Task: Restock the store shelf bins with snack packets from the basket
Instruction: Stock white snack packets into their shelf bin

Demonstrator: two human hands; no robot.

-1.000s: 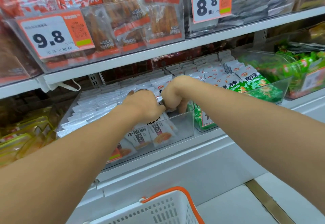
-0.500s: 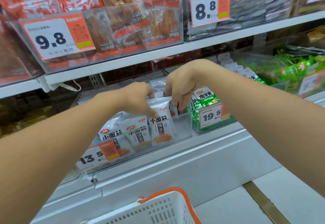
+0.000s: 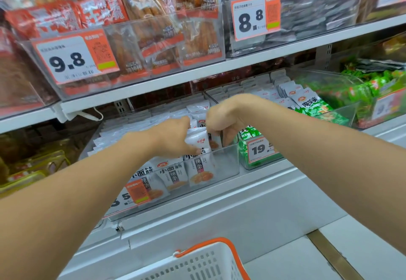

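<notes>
Gripping white packets (image 3: 198, 148) in the clear bin (image 3: 226, 159), seemingly, both hands.

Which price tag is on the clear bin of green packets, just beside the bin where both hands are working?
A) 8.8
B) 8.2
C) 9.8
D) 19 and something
D: the tag on the front of the green-packet bin, next to the right hand, starts with 19; its later digits are hidden behind the forearm.
</notes>
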